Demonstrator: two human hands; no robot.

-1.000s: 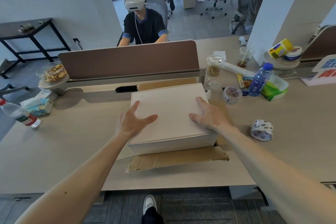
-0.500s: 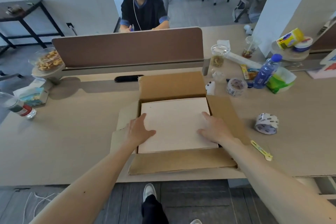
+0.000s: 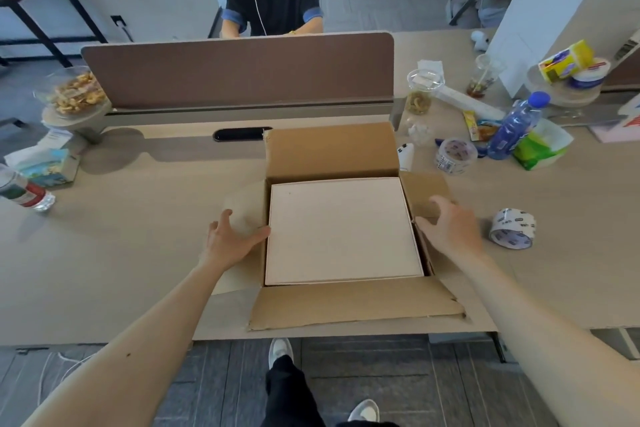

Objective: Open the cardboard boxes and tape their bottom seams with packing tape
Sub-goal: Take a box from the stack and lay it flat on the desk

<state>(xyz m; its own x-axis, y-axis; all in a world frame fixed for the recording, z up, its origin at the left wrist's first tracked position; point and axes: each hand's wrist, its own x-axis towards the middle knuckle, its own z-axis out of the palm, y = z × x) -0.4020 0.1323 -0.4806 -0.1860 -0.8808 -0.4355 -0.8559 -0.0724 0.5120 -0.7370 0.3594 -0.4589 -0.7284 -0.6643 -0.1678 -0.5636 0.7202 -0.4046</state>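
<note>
head view: an open cardboard box [image 3: 332, 149] sits at the near middle of a desk [image 3: 121, 236], four flaps splayed out and a pale insert [image 3: 343, 232] filling it to the rim. the left hand [image 3: 232, 239], at the box's 9 o'clock, lies spread on the side flap, thumb touching the insert's edge and holding nothing. the right hand [image 3: 450, 229], at 3 o'clock, hovers wide over the opposite flap, slightly blurred, also empty. a tape roll [image 3: 512, 229] lies just beyond it at 3 o'clock, and a second roll [image 3: 455, 155] at 1 o'clock sits beside a blue bottle [image 3: 516, 125].

the risks, as judged: the bottom seam faces the desk, so turning the box could spill the loose insert. the near flap, at 6 o'clock, overhangs the desk edge, so a tug toward the person could drag the box off.

both rolls carry dark print, too small to read. no other lettering is legible.
</note>
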